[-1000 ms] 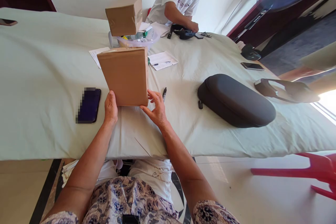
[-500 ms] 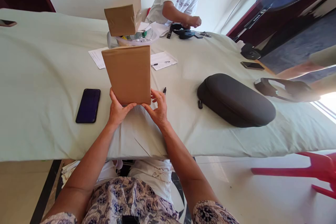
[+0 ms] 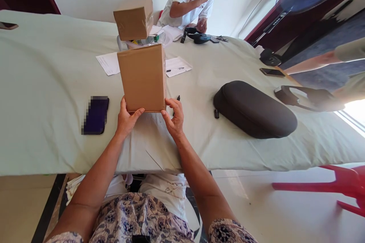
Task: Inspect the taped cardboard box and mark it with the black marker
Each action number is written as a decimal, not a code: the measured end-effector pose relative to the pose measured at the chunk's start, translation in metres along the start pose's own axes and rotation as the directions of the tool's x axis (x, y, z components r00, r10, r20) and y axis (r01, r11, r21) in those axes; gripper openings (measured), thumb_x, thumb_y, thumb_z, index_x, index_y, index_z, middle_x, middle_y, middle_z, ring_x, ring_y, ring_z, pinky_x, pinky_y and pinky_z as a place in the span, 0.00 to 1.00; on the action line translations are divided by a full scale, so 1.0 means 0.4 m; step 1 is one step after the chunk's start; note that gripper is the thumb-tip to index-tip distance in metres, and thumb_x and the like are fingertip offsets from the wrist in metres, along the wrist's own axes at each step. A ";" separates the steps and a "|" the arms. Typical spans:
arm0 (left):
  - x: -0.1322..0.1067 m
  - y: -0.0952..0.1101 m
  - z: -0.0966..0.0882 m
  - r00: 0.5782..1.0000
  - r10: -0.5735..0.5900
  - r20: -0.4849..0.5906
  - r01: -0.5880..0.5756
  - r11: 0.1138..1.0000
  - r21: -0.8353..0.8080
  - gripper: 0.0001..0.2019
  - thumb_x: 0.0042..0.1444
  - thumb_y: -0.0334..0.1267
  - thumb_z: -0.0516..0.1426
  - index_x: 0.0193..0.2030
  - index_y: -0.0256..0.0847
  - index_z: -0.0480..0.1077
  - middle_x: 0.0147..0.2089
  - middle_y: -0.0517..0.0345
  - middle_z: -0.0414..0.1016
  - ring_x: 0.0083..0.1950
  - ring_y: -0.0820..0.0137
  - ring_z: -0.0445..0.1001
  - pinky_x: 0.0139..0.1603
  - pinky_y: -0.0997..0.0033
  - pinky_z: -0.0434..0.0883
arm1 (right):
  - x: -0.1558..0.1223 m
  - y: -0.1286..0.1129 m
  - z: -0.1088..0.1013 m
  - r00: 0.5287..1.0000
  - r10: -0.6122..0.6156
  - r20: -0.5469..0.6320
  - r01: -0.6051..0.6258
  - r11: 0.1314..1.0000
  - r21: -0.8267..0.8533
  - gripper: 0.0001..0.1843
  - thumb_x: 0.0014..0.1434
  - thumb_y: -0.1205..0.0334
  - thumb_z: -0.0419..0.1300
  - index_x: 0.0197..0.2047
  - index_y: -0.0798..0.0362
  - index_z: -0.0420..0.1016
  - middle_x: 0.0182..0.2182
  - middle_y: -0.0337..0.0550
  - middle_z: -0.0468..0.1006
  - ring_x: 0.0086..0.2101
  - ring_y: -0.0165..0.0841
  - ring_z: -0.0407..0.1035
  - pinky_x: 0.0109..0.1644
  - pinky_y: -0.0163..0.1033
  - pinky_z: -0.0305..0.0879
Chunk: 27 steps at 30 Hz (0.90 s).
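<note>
Between my two hands is a brown cardboard box (image 3: 142,78), its large face toward me and a strip of its right side showing. My left hand (image 3: 127,120) grips the lower left corner, thumb along the bottom edge. At the lower right corner my right hand (image 3: 173,118) holds on with thumb and fingers at the edge. A black pen (image 3: 178,98) lies partly hidden beside my right hand. To the left of the box rests a dark phone (image 3: 96,115).
A second cardboard box (image 3: 131,22) sits on a plastic basin at the back. Papers (image 3: 179,66) lie behind my box. A black case (image 3: 255,110) is to the right. Across the table (image 3: 42,83) sits a person (image 3: 182,3); another person's arms (image 3: 316,62) reach in from the right.
The box has turned slightly, so its right side now shows, and shifted a little right. The person across has raised one hand toward the head.
</note>
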State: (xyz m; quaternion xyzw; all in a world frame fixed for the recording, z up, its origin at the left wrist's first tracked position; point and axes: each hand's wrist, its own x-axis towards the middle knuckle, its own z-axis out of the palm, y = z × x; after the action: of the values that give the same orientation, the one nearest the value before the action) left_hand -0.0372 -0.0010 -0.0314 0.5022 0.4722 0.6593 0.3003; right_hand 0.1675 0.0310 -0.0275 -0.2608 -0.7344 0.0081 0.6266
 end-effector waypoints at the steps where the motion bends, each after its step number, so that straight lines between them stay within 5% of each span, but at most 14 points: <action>1: -0.001 0.002 0.001 1.000 -0.009 0.015 0.009 1.000 -0.006 0.50 0.45 0.61 0.70 0.71 0.48 0.56 0.63 0.46 0.74 0.64 0.54 0.75 0.67 0.50 0.72 | 0.000 -0.001 -0.002 1.000 -0.004 -0.011 0.004 1.000 0.002 0.19 0.69 0.51 0.58 0.60 0.48 0.72 0.49 0.50 0.76 0.50 0.41 0.72 0.53 0.51 0.74; 8: -0.013 0.004 0.008 0.993 -0.097 0.074 0.100 0.994 -0.039 0.46 0.47 0.70 0.64 0.65 0.45 0.58 0.54 0.44 0.79 0.53 0.55 0.80 0.58 0.49 0.75 | 0.006 -0.018 -0.003 0.987 -0.102 -0.121 0.096 0.994 -0.055 0.25 0.67 0.55 0.61 0.66 0.45 0.65 0.53 0.50 0.76 0.54 0.42 0.71 0.57 0.53 0.72; 14: -0.013 -0.005 0.007 0.993 -0.109 0.037 0.108 0.994 0.009 0.34 0.53 0.70 0.59 0.54 0.44 0.67 0.58 0.46 0.74 0.59 0.55 0.75 0.56 0.53 0.76 | 0.012 -0.036 0.004 0.979 -0.174 -0.110 0.165 0.982 -0.089 0.20 0.67 0.67 0.57 0.61 0.45 0.70 0.55 0.48 0.78 0.56 0.41 0.72 0.60 0.54 0.70; 20: -0.009 -0.011 0.012 0.994 0.089 -0.065 -0.091 0.996 -0.022 0.45 0.57 0.66 0.59 0.74 0.50 0.48 0.65 0.43 0.68 0.65 0.57 0.71 0.67 0.51 0.70 | 0.008 -0.040 0.015 0.974 -0.211 -0.080 0.199 0.970 -0.142 0.19 0.67 0.67 0.56 0.59 0.44 0.72 0.54 0.47 0.80 0.56 0.40 0.73 0.59 0.54 0.71; 24: -0.020 0.002 0.009 0.969 0.245 -0.043 -0.234 0.958 0.167 0.40 0.61 0.67 0.54 0.73 0.48 0.54 0.75 0.42 0.55 0.77 0.55 0.56 0.78 0.48 0.54 | 0.010 -0.048 0.022 0.966 -0.238 -0.096 0.225 0.966 -0.128 0.19 0.67 0.68 0.57 0.58 0.43 0.73 0.53 0.45 0.81 0.54 0.38 0.74 0.58 0.51 0.71; 27: -0.027 0.004 0.008 0.958 0.287 0.020 -0.281 0.920 0.273 0.47 0.56 0.72 0.54 0.74 0.45 0.54 0.78 0.39 0.49 0.80 0.51 0.47 0.80 0.43 0.48 | 0.013 -0.053 0.024 0.960 -0.257 -0.109 0.248 0.964 -0.094 0.19 0.67 0.69 0.58 0.58 0.43 0.74 0.52 0.44 0.81 0.54 0.37 0.73 0.58 0.49 0.71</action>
State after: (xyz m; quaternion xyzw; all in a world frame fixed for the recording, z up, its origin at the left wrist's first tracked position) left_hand -0.0306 -0.0102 -0.0339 0.5952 0.4838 0.6294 0.1244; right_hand 0.1503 0.0178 -0.0179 -0.1897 -0.7224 -0.1170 0.6546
